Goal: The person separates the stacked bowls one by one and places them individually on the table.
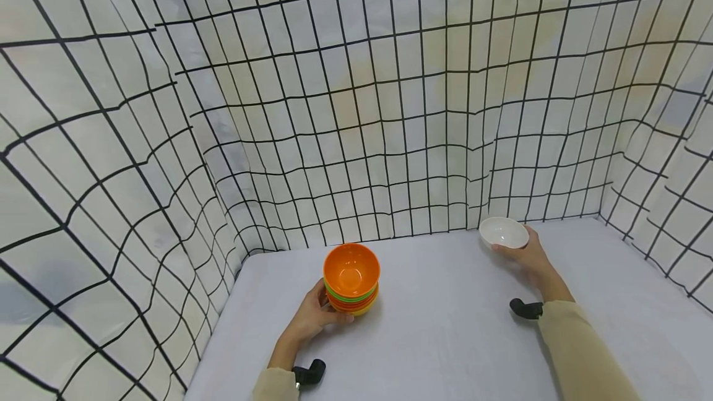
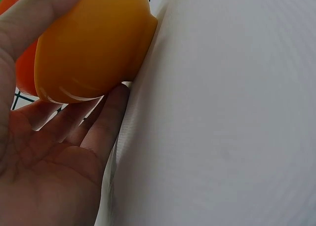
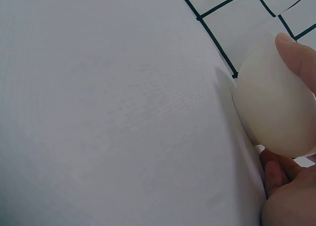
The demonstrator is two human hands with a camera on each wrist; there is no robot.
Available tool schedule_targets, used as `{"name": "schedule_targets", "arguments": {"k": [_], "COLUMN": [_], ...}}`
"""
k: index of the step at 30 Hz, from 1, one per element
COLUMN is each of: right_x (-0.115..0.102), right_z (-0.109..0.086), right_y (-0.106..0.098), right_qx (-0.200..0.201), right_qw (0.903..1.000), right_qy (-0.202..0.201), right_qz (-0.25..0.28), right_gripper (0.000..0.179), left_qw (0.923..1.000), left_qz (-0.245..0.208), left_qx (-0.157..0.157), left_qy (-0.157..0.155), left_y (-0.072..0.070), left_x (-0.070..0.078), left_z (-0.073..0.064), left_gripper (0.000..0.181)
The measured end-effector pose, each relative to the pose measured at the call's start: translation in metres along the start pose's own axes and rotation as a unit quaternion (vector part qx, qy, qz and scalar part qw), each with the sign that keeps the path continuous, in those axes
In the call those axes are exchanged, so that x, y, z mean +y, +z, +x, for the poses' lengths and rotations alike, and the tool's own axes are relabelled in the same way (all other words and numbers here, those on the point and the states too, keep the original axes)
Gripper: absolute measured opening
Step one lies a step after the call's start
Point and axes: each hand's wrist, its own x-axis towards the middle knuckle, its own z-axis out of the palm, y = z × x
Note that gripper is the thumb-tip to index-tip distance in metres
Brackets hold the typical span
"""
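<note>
A stack of bowls (image 1: 352, 272) stands at the left middle of the table, orange on top, with green, orange and yellow rims below. My left hand (image 1: 313, 315) grips the stack low on its left side. Up close in the left wrist view, the yellow bottom bowl (image 2: 94, 43) has its foot on the cloth, with the thumb on one side and fingers curved round the other. Toward the back right, my right hand (image 1: 526, 257) holds a white bowl (image 1: 503, 232) by its side. The right wrist view shows its smooth outer wall (image 3: 271, 105) between thumb and fingers, close over the cloth.
White cloth covers the table (image 1: 434, 320). A white sheet with a black grid (image 1: 356, 110) rises behind the table's back edge and along both sides. Each wrist wears a black camera mount, such as the one on the right wrist (image 1: 525, 309).
</note>
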Motion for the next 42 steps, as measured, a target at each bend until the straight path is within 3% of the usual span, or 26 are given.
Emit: {"name": "schedule_targets", "arguments": {"k": [17, 29, 42], "right_x": [0.002, 0.000, -0.010], "right_z": [-0.007, -0.007, -0.025], "right_y": [0.003, 0.007, 0.020], "right_qx": [0.001, 0.062, 0.156], "right_qw": [0.9999, 0.9938, 0.9782], "right_qy": [0.012, 0.059, 0.050], "right_qz": [0.011, 0.070, 0.128], "right_gripper": [0.130, 0.125, 0.111], "left_qw": [1.0000, 1.0000, 0.9999], "left_qz": [0.002, 0.006, 0.008], "left_qx": [0.000, 0.001, -0.005], "left_qy": [0.001, 0.002, 0.012], "left_y": [-0.001, -0.002, 0.000], "left_x": [0.000, -0.001, -0.001], "left_z": [-0.001, 0.000, 0.000], "left_gripper": [0.094, 0.095, 0.096]}}
